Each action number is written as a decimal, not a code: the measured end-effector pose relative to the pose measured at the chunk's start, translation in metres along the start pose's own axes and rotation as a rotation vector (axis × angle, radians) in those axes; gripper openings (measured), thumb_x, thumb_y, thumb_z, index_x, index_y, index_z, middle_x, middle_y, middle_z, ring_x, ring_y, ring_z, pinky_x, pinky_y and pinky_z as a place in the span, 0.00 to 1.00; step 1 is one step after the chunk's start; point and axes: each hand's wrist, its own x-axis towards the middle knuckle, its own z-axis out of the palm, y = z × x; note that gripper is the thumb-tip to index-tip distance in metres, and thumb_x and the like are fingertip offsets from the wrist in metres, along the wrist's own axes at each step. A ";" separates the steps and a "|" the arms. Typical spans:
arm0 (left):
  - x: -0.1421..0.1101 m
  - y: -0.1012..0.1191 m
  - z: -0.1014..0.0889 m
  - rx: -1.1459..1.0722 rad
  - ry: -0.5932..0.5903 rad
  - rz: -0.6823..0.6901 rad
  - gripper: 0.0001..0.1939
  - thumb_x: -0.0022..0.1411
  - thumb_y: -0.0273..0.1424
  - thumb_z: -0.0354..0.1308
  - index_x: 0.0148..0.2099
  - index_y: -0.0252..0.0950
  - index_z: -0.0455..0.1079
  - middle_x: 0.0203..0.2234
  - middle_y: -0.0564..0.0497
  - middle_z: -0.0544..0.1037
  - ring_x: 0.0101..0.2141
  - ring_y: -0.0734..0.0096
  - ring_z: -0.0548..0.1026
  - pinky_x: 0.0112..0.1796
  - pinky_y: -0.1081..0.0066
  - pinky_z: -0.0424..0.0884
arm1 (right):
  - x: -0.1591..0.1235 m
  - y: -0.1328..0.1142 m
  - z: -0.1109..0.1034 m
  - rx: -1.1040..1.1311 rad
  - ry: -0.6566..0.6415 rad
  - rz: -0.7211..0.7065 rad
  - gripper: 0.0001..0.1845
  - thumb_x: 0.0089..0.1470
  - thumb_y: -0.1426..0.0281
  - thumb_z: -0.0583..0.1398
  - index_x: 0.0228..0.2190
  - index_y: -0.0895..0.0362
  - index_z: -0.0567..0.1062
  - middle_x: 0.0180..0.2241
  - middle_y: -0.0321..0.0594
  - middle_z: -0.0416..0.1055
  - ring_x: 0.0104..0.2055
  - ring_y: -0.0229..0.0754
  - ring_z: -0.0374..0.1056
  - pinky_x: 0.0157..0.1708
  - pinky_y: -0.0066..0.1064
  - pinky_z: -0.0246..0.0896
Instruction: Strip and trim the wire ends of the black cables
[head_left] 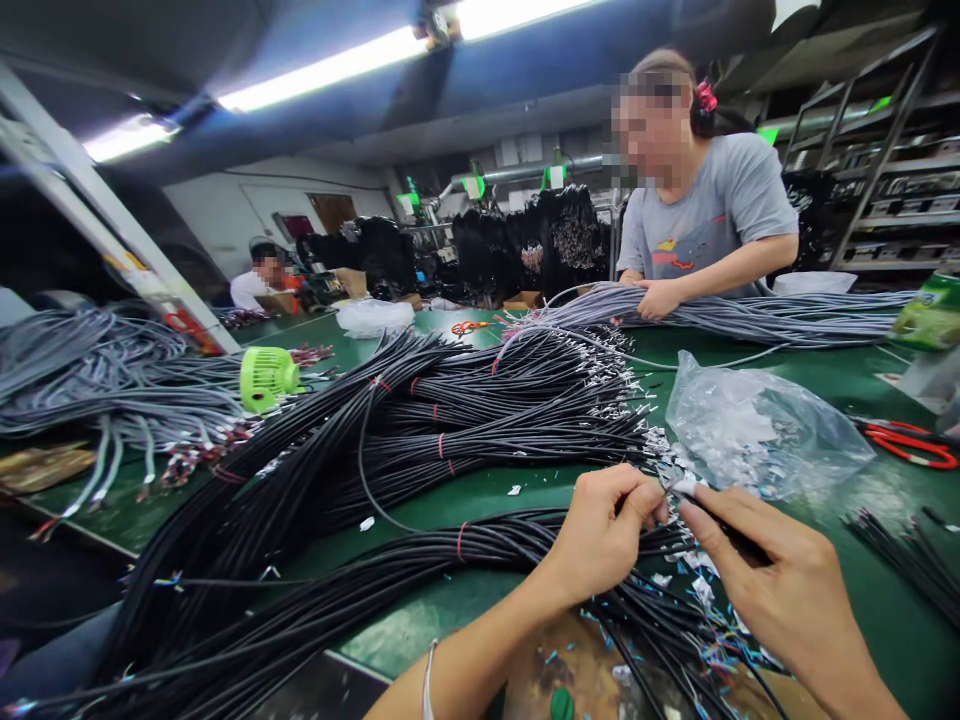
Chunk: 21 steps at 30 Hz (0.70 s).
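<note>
My left hand [600,535] is closed in a pinch on the end of a black cable [420,545] from the bundle in front of me. My right hand [780,580] is also closed, its thumb and forefinger pinching a small white connector [684,487] that meets the cable's end. The two hands touch at their fingertips, just in front of a clear plastic bag [757,430] that holds small white parts. Black cable bundles [450,420] tied with red bands spread across the green table [825,375] to the left of my hands.
Across the table a person in a grey shirt [712,215] handles a grey cable bundle [787,315]. Red scissors [911,445] lie at the right. A green fan [268,377] and more grey cables [112,380] sit at the left. Another person [259,280] sits far back.
</note>
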 end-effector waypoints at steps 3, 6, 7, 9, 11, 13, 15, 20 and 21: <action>0.004 -0.001 -0.003 -0.156 -0.120 -0.087 0.22 0.64 0.39 0.46 0.21 0.33 0.62 0.16 0.55 0.61 0.21 0.77 0.61 0.25 0.76 0.59 | -0.001 -0.002 -0.002 -0.038 -0.037 -0.030 0.14 0.55 0.60 0.57 0.34 0.54 0.79 0.32 0.40 0.77 0.34 0.44 0.74 0.31 0.31 0.66; 0.005 -0.002 -0.004 -0.164 -0.094 -0.096 0.22 0.63 0.41 0.47 0.21 0.33 0.62 0.16 0.55 0.61 0.20 0.78 0.60 0.24 0.76 0.58 | 0.002 -0.001 -0.007 -0.325 -0.001 -0.042 0.17 0.58 0.60 0.53 0.37 0.54 0.78 0.32 0.41 0.77 0.30 0.46 0.73 0.23 0.32 0.60; 0.004 -0.002 -0.003 -0.145 -0.056 -0.086 0.21 0.63 0.41 0.47 0.22 0.32 0.63 0.17 0.54 0.62 0.21 0.78 0.60 0.24 0.76 0.57 | 0.003 0.000 -0.009 -0.450 0.036 -0.021 0.18 0.58 0.59 0.52 0.39 0.54 0.78 0.33 0.42 0.76 0.28 0.47 0.72 0.21 0.33 0.58; 0.002 -0.002 -0.002 -0.100 0.013 -0.067 0.20 0.64 0.38 0.47 0.24 0.31 0.67 0.18 0.54 0.64 0.21 0.78 0.60 0.24 0.76 0.57 | 0.007 0.003 -0.013 -0.533 0.106 0.034 0.20 0.56 0.57 0.54 0.40 0.57 0.77 0.33 0.44 0.76 0.27 0.49 0.72 0.21 0.34 0.57; 0.001 -0.002 0.000 -0.026 0.028 -0.044 0.18 0.64 0.35 0.47 0.27 0.31 0.70 0.19 0.53 0.66 0.21 0.77 0.61 0.24 0.76 0.57 | 0.008 0.003 -0.014 -0.304 0.118 0.080 0.20 0.52 0.56 0.58 0.39 0.57 0.77 0.33 0.43 0.76 0.28 0.46 0.72 0.23 0.33 0.62; 0.000 -0.001 0.002 0.084 -0.007 0.010 0.15 0.64 0.31 0.48 0.30 0.31 0.72 0.21 0.52 0.69 0.23 0.76 0.63 0.25 0.76 0.58 | 0.007 0.002 -0.013 0.023 0.082 0.106 0.17 0.50 0.58 0.61 0.38 0.56 0.77 0.32 0.39 0.77 0.27 0.42 0.73 0.25 0.29 0.66; -0.001 -0.001 0.005 0.190 -0.036 0.080 0.14 0.63 0.28 0.49 0.30 0.31 0.73 0.22 0.51 0.71 0.25 0.74 0.65 0.27 0.75 0.59 | 0.004 0.000 -0.010 0.194 0.052 0.127 0.13 0.49 0.63 0.62 0.38 0.55 0.77 0.31 0.36 0.78 0.26 0.40 0.73 0.26 0.26 0.68; -0.003 -0.004 0.012 0.218 -0.016 0.068 0.12 0.61 0.27 0.52 0.28 0.32 0.74 0.19 0.50 0.71 0.23 0.74 0.67 0.26 0.74 0.61 | -0.005 -0.001 -0.004 0.128 0.100 0.103 0.10 0.48 0.71 0.62 0.36 0.55 0.78 0.32 0.36 0.79 0.29 0.40 0.74 0.29 0.26 0.70; -0.004 -0.006 0.014 0.171 -0.004 0.027 0.12 0.60 0.28 0.53 0.28 0.32 0.74 0.18 0.51 0.71 0.22 0.74 0.68 0.25 0.75 0.62 | -0.007 -0.001 -0.004 0.102 0.099 0.104 0.11 0.48 0.72 0.61 0.36 0.55 0.77 0.32 0.36 0.78 0.29 0.41 0.74 0.30 0.27 0.69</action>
